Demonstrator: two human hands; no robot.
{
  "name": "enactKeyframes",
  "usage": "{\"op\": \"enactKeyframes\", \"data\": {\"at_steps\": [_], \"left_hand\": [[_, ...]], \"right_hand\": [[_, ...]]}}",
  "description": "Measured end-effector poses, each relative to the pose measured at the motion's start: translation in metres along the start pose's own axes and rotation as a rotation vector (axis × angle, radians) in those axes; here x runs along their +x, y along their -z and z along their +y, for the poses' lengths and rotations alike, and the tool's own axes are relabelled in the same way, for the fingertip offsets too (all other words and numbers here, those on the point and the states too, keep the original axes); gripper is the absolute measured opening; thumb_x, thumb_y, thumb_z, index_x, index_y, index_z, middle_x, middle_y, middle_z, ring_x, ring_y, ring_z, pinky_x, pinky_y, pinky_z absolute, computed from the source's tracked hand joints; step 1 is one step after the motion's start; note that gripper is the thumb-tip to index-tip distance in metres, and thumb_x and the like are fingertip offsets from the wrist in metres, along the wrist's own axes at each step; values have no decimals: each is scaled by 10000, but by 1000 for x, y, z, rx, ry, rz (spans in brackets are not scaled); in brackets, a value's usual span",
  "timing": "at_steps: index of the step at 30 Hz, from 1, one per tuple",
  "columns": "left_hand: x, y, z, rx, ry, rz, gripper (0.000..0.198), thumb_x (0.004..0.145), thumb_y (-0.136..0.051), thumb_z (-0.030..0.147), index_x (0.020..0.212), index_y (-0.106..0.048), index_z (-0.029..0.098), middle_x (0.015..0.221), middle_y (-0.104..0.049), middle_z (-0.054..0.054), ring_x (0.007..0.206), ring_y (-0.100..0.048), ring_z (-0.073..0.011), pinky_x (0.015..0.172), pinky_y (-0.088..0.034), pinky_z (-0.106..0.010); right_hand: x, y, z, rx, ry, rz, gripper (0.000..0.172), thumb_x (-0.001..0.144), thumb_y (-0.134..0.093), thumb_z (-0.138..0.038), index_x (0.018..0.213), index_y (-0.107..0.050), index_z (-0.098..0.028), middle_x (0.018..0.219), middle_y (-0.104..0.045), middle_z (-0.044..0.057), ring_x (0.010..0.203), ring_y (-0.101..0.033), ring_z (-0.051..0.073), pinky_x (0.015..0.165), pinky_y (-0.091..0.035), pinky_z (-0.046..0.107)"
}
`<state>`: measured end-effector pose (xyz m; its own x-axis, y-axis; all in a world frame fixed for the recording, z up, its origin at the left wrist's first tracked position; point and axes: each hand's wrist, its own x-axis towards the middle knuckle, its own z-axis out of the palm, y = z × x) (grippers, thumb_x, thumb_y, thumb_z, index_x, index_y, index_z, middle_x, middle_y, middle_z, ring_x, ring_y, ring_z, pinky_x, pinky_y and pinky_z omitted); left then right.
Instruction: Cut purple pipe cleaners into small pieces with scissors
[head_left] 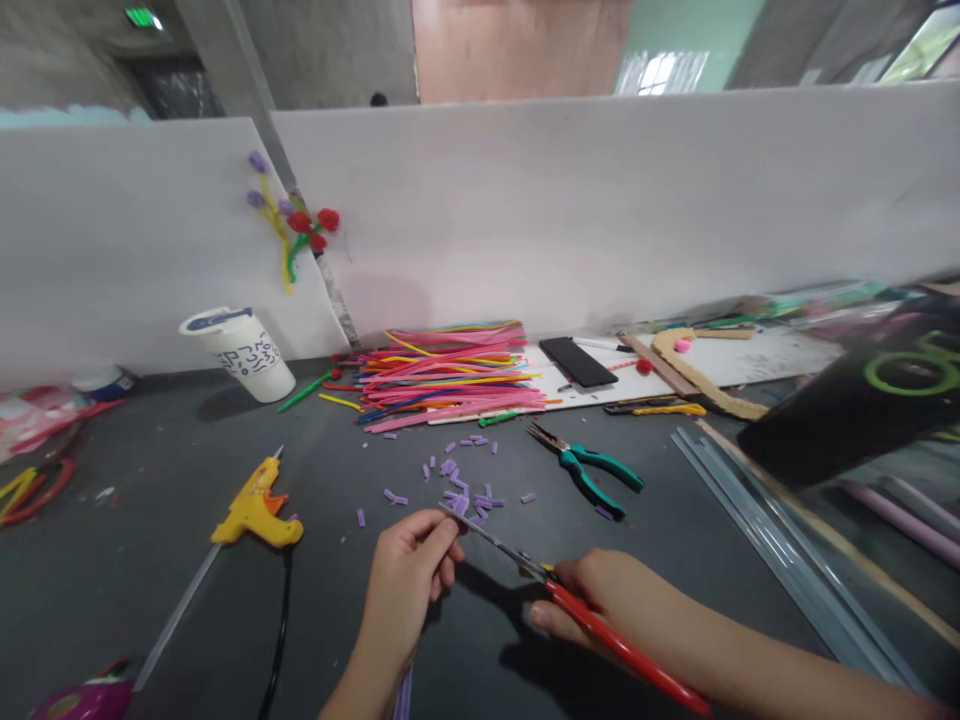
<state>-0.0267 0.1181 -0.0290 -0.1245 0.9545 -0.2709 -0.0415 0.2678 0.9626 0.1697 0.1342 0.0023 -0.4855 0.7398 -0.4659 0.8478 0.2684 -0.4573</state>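
Observation:
My left hand [412, 555] is closed, with thumb and forefinger pinching purple pipe cleaners [403, 695], whose long ends show below the wrist. In my right hand [607, 605] are scissors with red handles [577, 603]. Their blades point left and reach the fingertips of my left hand; the blades look nearly closed. Just beyond the blade tips lie several short cut purple pipe cleaner pieces [480, 500], scattered on the dark table. The pinched ends are partly hidden by my fingers and the blades.
A yellow glue gun [259, 510] lies left, its black cord running toward me. Green-handled pliers [592, 470] rest to the right. Behind are bundled colourful pipe cleaners [450, 375], a white cup [244, 355] and a black phone-like slab [577, 362]. Clear glue sticks [795, 550] lie far right.

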Motion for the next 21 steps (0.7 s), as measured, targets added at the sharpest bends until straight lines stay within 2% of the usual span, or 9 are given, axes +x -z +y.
{"op": "enactKeyframes", "data": {"at_steps": [7, 14, 21], "left_hand": [[5, -1, 0, -47, 34, 6, 213, 721, -550, 310, 615, -577, 127, 477, -507, 31, 341, -333, -25, 312, -202, -134], [10, 0, -2, -109, 64, 7, 194, 697, -568, 297, 627, -579, 116, 478, -503, 33, 338, -322, -19, 306, -182, -127], [8, 0, -3, -96, 59, 11, 194, 689, -574, 303, 638, -585, 115, 482, -510, 33, 341, -332, -22, 304, -187, -127]], "right_hand": [[8, -4, 1, 0, -27, -28, 402, 783, -373, -484, 614, -572, -178, 493, -450, -4, 416, -318, 82, 410, -243, 205], [7, 3, -1, 11, 4, -21, 446, 759, -378, -552, 594, -562, -181, 499, -467, 12, 416, -333, 90, 399, -237, 212], [6, -2, 7, 35, 41, 12, 486, 763, -339, -593, 598, -563, -193, 477, -460, 1, 397, -342, 92, 389, -234, 213]]}}
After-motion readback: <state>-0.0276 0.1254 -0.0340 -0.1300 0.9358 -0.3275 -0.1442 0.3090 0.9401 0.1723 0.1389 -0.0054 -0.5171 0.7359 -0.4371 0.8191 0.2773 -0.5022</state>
